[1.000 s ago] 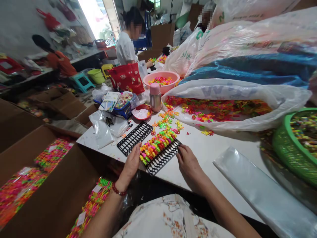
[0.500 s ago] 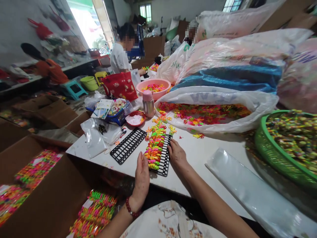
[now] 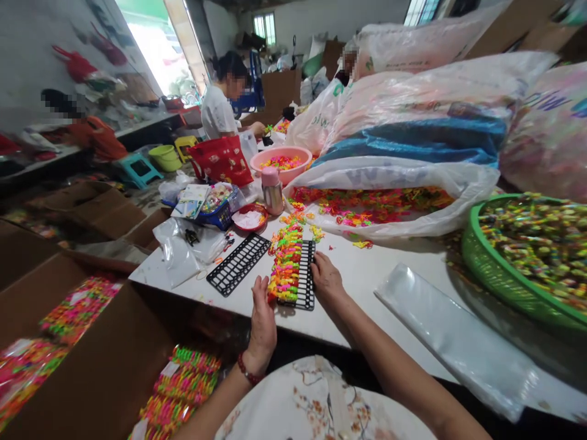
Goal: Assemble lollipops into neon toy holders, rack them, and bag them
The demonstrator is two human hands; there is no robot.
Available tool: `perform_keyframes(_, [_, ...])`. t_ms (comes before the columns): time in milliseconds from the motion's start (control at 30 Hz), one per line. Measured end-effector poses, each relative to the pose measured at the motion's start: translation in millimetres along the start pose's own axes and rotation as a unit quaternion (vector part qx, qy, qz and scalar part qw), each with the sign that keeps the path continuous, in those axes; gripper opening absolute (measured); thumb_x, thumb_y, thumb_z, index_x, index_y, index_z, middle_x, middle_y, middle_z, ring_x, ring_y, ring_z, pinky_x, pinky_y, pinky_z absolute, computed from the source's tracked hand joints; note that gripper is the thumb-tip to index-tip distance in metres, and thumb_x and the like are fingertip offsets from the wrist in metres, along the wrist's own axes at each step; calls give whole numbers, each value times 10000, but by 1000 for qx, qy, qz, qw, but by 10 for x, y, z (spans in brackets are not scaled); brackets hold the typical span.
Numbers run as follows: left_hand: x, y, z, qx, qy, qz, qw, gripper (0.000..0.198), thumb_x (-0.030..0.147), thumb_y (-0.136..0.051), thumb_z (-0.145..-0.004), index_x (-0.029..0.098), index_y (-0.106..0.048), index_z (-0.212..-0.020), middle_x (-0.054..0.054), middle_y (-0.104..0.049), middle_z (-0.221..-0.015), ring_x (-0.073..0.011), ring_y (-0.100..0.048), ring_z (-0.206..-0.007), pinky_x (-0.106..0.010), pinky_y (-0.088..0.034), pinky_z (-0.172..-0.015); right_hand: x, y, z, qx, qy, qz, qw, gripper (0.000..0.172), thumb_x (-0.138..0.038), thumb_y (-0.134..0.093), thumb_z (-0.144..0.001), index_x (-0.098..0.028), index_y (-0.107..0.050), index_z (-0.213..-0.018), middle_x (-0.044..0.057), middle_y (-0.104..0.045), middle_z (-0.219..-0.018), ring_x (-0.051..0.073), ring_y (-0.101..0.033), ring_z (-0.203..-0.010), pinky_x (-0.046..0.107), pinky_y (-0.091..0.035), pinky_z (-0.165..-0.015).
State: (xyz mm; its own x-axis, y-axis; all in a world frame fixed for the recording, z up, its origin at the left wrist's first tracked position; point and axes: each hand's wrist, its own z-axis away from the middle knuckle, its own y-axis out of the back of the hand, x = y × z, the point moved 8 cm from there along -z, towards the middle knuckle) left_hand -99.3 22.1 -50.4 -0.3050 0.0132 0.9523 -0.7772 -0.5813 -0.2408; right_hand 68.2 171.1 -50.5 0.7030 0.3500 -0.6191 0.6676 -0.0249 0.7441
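On the counter (image 3: 355,260) before me, the loaded black rack (image 3: 307,275) points almost straight away from me; one second ago it lay diagonally. Its row of coloured pieces (image 3: 285,269) has turned with it. My right hand (image 3: 328,278) remains at the right edge, fingers partly curled; grip cannot be determined. My left hand (image 3: 263,321), open and unloaded, stands beside the row's near left end. A second black rack (image 3: 239,263) lies farther left.

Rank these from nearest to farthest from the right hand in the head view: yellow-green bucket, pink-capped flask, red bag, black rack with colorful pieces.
1. Black rack with colorful pieces: right beside the right hand, on its left.
2. Pink-capped flask: beyond the rack, to the left.
3. Red bag: behind the flask, farther left.
4. Yellow-green bucket: in the left background.
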Motion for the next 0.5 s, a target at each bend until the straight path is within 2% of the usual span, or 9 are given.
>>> perform_keyframes(100, [9, 63, 38, 26, 40, 67, 997, 684, 645, -257, -954, 218, -354, -1480, -143, -372, -1555, -198, -395, -1417, -374, -346, -1160, 46, 40, 92, 13, 12, -32, 999, 404, -269, -447, -930, -107, -609, -1263, 161, -575, -1370, 253, -521, -1298, 418, -406, -1122])
perform_keyframes(233, [-48, 164, 76, 26, 56, 66, 996, 597, 585, -348, -965, 182, -465, -1389, -163, -476, -1472, -210, -491, -1341, -377, -385, -1134, 74, 61, 193, 23, 34, -59, 997, 397, -282, -483, -905, -99, -634, -1223, 179, -587, -1339, 268, -532, -1277, 439, -415, -1111])
perform_keyframes(367, [-59, 210, 95, -23, 2, -9, 1000, 448, 485, -516, -928, 191, -568, -1262, -122, -575, -1366, -214, -565, -1247, -368, -429, -1088, 72, 78, 251, 32, 48, -69, 996, 363, -293, -488, -899, -132, -657, -1177, 160, -611, -1294, 270, -563, -1227, 449, -453, -1073])
perform_keyframes(500, [3, 266, 107, -10, -66, -103, 992, 386, 455, -534, -922, 168, -596, -1172, -108, -647, -1215, -197, -618, -1120, -354, -467, -1021, 49, 80, 281, 35, 65, -73, 995, 345, -299, -478, -908, -141, -660, -1155, 160, -630, -1240, 268, -599, -1154, 454, -492, -1024])
